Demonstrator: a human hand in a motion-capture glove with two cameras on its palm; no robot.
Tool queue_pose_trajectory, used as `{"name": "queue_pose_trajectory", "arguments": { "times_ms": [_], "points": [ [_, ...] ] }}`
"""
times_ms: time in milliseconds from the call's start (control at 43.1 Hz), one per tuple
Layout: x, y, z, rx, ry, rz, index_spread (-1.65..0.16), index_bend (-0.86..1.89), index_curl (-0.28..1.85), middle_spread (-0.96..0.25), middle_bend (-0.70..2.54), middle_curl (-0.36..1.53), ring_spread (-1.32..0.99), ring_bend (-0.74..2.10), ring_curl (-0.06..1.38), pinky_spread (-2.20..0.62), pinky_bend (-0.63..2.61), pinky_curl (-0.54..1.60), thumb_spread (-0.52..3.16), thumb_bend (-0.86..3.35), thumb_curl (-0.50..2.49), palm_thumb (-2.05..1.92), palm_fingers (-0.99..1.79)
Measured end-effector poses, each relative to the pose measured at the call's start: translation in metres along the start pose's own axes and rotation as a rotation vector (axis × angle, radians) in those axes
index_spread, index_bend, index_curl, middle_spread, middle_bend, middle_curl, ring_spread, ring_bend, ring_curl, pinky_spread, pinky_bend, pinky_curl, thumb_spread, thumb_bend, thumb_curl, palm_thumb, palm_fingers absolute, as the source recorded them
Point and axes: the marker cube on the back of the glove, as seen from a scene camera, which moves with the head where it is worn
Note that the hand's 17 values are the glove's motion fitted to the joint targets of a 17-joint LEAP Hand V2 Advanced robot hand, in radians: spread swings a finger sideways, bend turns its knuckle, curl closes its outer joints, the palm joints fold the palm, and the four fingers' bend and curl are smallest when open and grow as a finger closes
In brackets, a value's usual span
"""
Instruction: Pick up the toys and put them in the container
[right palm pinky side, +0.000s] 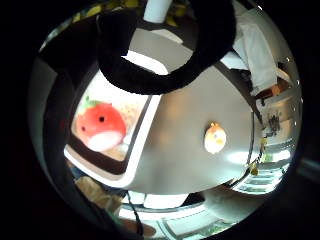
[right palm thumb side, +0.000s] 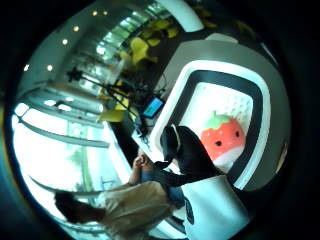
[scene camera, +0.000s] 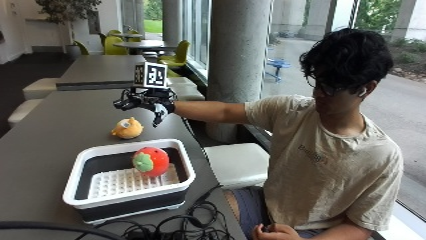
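A white container (scene camera: 180, 165) with black walls stands on the grey table (scene camera: 60, 125), near its front edge. Inside it lies a red strawberry plush toy (scene camera: 151, 161), which also shows in the palm views (right palm pinky side: 100, 126) (right palm thumb side: 223, 140). Beyond the container a small yellow chick toy (scene camera: 127, 128) sits on the table, seen too in the little finger side view (right palm pinky side: 215, 138). My gloved right hand (scene camera: 148, 102) hovers in the air above and slightly past the chick, fingers spread and hanging down, holding nothing.
Black cables (scene camera: 180, 225) lie on the table in front of the container. A concrete pillar (scene camera: 239, 60) stands behind the hand. White bench seats (scene camera: 236, 162) run along the table's right side. More tables and yellow chairs (scene camera: 176, 52) stand further back.
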Motion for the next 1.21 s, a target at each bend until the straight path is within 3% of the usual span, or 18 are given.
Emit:
{"name": "queue_pose_trajectory", "arguments": {
  "times_ms": [348,858,998,1206],
  "points": [
    [0.026,0.035,0.002,-0.024,0.019,0.033,-0.3,0.18,0.32,-0.04,0.14,0.37,-0.04,0.27,0.37,0.0,1.02,0.36,1.28,-0.01,0.44,0.16,-0.08],
    [0.153,0.216,0.045,-0.168,0.167,0.305,-0.29,0.18,0.37,-0.04,0.12,0.29,-0.03,0.17,0.35,0.0,0.96,0.34,1.38,-0.01,0.33,0.06,-0.14],
    [0.125,0.225,0.05,-0.169,0.262,0.414,-0.29,0.18,0.37,-0.04,0.12,0.27,-0.03,0.16,0.34,0.0,0.95,0.34,1.39,-0.01,0.32,0.05,-0.14],
    [0.155,0.265,0.052,-0.179,0.271,0.48,-0.29,0.18,0.38,-0.03,0.12,0.25,-0.03,0.17,0.32,0.0,0.94,0.34,1.41,-0.01,0.31,0.04,-0.14]
  ]
}}
